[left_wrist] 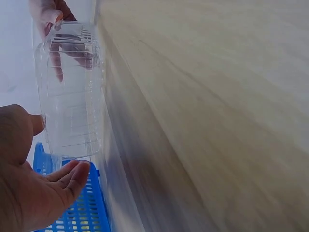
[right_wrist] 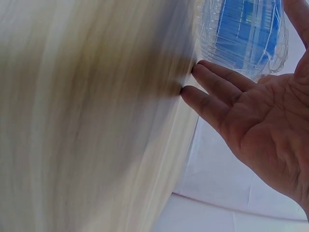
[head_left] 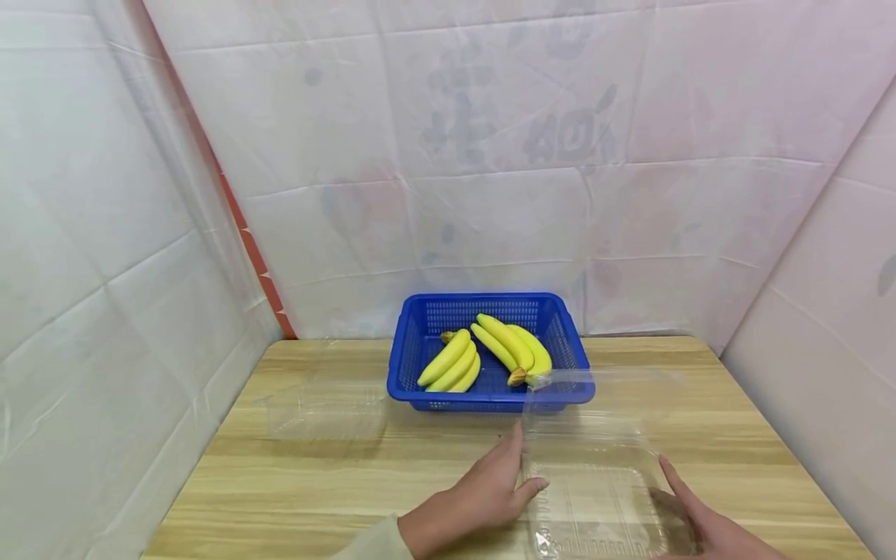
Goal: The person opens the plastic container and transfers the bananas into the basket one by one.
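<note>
A clear plastic clamshell container (head_left: 595, 498), its lid (head_left: 609, 397) raised toward the back, sits between both hands at the front right. My left hand (head_left: 490, 482) is at its left side, thumb by the rim and fairly straight fingers along the outer wall. On the opposite side is my right hand (head_left: 707, 521). In the right wrist view, the right hand (right_wrist: 260, 116) has its fingers extended beside the container (right_wrist: 241, 36), fingertips right at the tabletop. The left wrist view shows the container (left_wrist: 72, 106) low over the table between the two hands.
A blue plastic basket (head_left: 490, 406) stands at the back middle, with one bunch of bananas (head_left: 451, 364) on its left and another bunch (head_left: 514, 348) on its right. A second clear container (head_left: 325, 420) is on the wooden table (head_left: 294, 498) at left. White sheets (head_left: 490, 225) enclose the table.
</note>
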Demonstrator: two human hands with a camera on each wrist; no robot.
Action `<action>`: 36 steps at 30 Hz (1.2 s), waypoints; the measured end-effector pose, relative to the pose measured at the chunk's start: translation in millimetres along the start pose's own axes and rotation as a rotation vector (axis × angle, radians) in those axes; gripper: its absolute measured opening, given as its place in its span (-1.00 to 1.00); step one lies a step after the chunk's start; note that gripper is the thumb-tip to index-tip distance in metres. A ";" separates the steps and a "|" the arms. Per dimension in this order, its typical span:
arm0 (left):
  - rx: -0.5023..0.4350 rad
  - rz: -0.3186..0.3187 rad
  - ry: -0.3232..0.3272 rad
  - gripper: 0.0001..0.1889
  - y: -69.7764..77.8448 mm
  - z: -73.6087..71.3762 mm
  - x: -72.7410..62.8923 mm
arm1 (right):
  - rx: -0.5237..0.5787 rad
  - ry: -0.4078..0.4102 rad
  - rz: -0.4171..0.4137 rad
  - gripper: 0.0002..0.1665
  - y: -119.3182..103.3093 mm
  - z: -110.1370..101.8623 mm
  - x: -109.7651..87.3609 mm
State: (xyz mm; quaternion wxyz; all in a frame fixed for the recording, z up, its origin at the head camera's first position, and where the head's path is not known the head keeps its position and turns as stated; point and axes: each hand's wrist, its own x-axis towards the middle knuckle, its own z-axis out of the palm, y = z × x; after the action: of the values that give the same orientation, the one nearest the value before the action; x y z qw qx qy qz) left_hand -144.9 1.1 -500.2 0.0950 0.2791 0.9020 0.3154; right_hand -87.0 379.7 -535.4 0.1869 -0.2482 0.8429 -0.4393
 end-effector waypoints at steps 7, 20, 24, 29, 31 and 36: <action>-0.016 -0.018 -0.019 0.03 14.2 8.8 15.6 | -0.042 0.072 -0.027 0.47 18.5 -8.2 -15.9; 0.027 -0.023 -0.012 -0.01 41.3 35.0 49.1 | 0.247 -0.034 0.068 0.39 43.5 -41.6 -42.0; 0.062 -0.033 -0.016 -0.02 48.9 41.1 57.4 | 0.299 -0.058 0.177 0.36 46.8 -50.4 -46.8; 0.087 -0.031 -0.029 -0.05 54.7 44.6 66.8 | 0.336 -0.077 0.176 0.36 51.0 -57.8 -52.2; 0.099 -0.023 -0.029 -0.06 56.0 44.4 71.1 | 0.351 -0.084 0.160 0.36 52.1 -60.0 -53.1; 0.055 -0.014 -0.033 -0.04 54.9 42.3 81.3 | 0.154 -0.030 0.141 0.36 48.0 -62.5 -53.1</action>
State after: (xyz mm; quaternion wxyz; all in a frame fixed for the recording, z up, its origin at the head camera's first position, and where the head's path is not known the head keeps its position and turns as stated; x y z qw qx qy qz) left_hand -173.0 104.2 -498.8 0.1046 0.2804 0.9106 0.2850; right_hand -89.7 474.7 -536.2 0.2484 -0.1798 0.8192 -0.4846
